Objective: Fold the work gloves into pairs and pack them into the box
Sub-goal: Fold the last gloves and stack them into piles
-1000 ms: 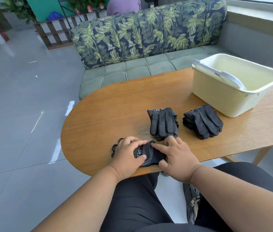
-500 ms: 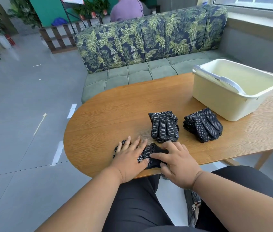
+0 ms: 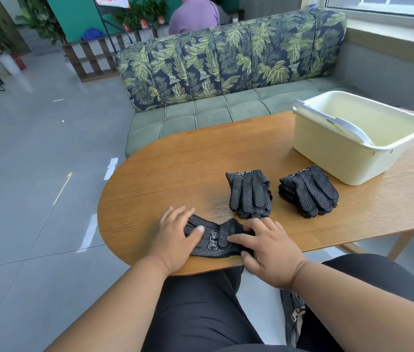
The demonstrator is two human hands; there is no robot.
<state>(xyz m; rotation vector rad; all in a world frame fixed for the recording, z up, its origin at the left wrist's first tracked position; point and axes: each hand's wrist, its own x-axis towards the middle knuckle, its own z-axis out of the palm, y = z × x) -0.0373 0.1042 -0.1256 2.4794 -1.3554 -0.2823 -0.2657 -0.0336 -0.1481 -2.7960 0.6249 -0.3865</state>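
Observation:
A black dotted work glove pair [image 3: 216, 240] lies flat at the near edge of the wooden table [image 3: 175, 174]. My left hand [image 3: 175, 240] presses flat on its finger end, hiding the fingers. My right hand [image 3: 269, 252] rests on its cuff end, thumb and fingers pinching the cuff edge. Beyond them sit two stacks of the same gloves: a middle stack [image 3: 249, 194] and a right stack [image 3: 308, 190]. The pale yellow box [image 3: 337, 158] stands at the back right, holding no gloves, with a grey handle [image 3: 337, 125] lying across its rim.
A green sofa with leaf-pattern cushions [image 3: 226, 59] runs behind the table. A person in a purple shirt [image 3: 194, 17] sits beyond it. Grey tiled floor [image 3: 35, 174] lies to the left. My dark-trousered legs [image 3: 200, 313] are under the table's near edge.
The glove pair now lies spread out longer between my hands. My left hand has slid left along it, and the camera has tilted up.

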